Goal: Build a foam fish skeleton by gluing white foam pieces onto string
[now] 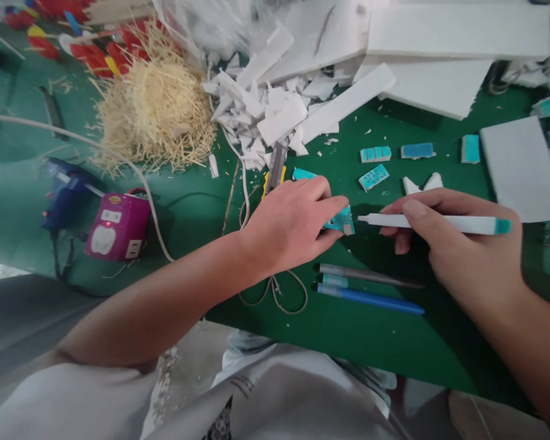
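My left hand [297, 214] is closed around a small teal-coloured foam piece [341, 221], its fingers covering much of it. My right hand [462, 238] grips a white marker [467, 224] with a teal end. The marker's tip points left and stops just short of the foam piece. Below the hands lie a grey pen [371, 275] and a blue pen [371, 298]. Beyond them sit small coloured blocks: a striped one [376, 154], a dotted one [374, 176] and a blue one [417, 150]. A box cutter [276, 165] rests beside my left hand.
White foam scraps [279, 110] and larger boards [458, 30] cover the back of the green table. At left are a straw heap [165, 104], a blue glue gun [68, 192] and a magenta power socket [118, 226]. A white cable [119, 156] crosses there. A foam slab [522, 168] lies right.
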{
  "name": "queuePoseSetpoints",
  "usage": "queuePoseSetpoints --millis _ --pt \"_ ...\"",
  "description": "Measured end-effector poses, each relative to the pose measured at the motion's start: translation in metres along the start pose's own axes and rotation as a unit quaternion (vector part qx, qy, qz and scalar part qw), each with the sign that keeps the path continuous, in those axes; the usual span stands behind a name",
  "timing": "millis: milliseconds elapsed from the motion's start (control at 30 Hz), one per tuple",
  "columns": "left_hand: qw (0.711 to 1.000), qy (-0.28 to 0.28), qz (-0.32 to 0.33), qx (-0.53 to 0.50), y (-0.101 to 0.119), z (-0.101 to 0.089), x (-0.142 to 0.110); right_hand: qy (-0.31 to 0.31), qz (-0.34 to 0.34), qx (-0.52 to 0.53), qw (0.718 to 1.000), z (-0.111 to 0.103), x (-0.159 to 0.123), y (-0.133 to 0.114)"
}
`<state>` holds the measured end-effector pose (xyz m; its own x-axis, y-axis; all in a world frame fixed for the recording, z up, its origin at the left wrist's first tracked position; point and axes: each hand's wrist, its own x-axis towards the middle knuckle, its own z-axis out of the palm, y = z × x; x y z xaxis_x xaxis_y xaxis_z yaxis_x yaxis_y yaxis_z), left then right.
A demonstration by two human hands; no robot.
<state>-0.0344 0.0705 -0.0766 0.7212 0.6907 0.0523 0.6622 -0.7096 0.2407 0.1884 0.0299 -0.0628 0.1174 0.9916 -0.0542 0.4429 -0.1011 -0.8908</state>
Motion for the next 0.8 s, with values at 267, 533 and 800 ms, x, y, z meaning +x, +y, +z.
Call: queuePoseSetpoints --millis 267,533,800 --pt "1.0 -0.007 -0.008 -0.022 -0.002 0.0 0.0 0.09 -0.064 0.054 0.992 0.007 -0.005 -0.002" --pt "0.996 0.079 0.017 -0.032 0.002 -0.008 -0.009 -0.013 -0.319 -0.07 0.945 -0.002 -0.003 0.015" --pt "0.955 0.224 0.105 -0.162 0.021 -0.014 -0.02 -0.164 -0.303 -0.038 0.938 0.001 -0.015 0.009"
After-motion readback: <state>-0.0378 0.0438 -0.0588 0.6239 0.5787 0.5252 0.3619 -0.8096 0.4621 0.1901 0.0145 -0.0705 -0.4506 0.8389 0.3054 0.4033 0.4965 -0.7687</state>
